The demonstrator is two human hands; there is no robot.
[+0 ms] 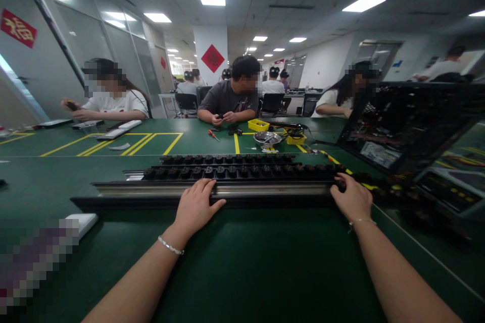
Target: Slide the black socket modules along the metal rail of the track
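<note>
A long black rail with a bare metal channel (pixel 273 191) lies across the green table in front of me. My left hand (pixel 197 207) rests over its middle, fingertips at the far edge and thumb on the near edge. Around the right end curls my right hand (pixel 352 197), thumb and forefinger bent about a dark part that is hard to make out. Just behind the channel, a row of black sockets (pixel 221 172) runs parallel to it. A second socket row (pixel 227 159) lies farther back.
An open black computer case (pixel 401 126) stands at right, with tangled cables beside it. Across the table are a steel bowl (pixel 267 138), a yellow bin (pixel 258 125) and an orange screwdriver (pixel 213 135). Co-workers sit opposite; a partly blurred white-edged object (pixel 81 224) lies at left.
</note>
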